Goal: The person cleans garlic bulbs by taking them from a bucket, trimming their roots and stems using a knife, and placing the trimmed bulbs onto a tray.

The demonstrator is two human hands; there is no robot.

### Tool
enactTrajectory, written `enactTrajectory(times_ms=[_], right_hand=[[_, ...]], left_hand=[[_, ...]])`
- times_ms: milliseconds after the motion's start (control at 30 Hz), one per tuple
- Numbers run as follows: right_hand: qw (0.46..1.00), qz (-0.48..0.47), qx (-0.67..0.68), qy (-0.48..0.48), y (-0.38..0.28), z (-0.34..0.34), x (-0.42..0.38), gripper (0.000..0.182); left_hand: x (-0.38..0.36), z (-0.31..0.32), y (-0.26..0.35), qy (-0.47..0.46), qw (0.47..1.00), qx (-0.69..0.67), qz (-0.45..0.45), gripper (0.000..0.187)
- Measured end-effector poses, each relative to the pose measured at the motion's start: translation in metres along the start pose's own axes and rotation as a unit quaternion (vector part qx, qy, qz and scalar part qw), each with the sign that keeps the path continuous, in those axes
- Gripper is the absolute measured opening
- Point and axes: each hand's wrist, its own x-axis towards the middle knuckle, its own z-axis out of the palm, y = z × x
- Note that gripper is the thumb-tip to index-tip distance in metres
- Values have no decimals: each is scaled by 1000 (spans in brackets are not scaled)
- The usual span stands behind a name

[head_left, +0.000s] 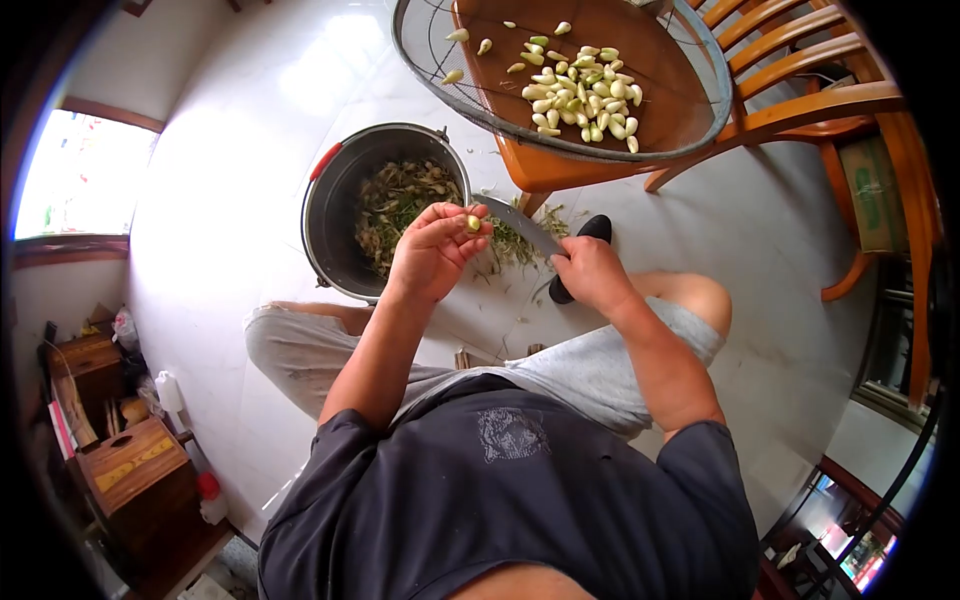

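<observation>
My left hand [432, 248] pinches a small pale yellow-green bulb [473, 223], onion-like in shape, between its fingertips. In my right hand [592, 272] is a knife [527, 226], gripped by the handle, with its blade pointing at the left fingers and its tip close beside them. Just beyond and left of my left hand stands a grey metal bucket [313, 222] with a red grip on its rim, partly filled with dry skins and green trimmings [400, 195]. Many similar trimmed bulbs [590, 92] lie heaped in a round mesh sieve [722, 85].
The sieve rests on a wooden chair [520, 165] ahead. Scattered trimmings [505, 250] cover the tiled floor [220, 330] beside the bucket, near a dark shoe [595, 228]. A slatted wooden chair [800, 105] stands at right; a wooden box [135, 460] sits far left.
</observation>
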Motion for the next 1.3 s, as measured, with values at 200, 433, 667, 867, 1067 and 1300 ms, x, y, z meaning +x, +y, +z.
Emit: enactTrajectory(times_ms=[200, 433, 667, 867, 1067, 1300], right_hand=[[999, -33, -28, 1, 4, -3, -4, 19], [998, -56, -30, -14, 5, 5, -4, 17], [997, -69, -31, -21, 14, 13, -3, 17], [1000, -19, -15, 3, 17, 2, 0, 17], [999, -15, -28, 38, 21, -5, 5, 17], [1000, 13, -13, 22, 7, -10, 7, 19]], left_hand=[[18, 47, 27, -21, 995, 92, 45, 6], [100, 131, 34, 55, 954, 261, 139, 14], [146, 153, 26, 51, 911, 338, 229, 16], [38, 125, 53, -66, 948, 267, 160, 11], [-3, -13, -59, -155, 542, 825, -27, 30], [9, -27, -45, -94, 519, 845, -86, 27]])
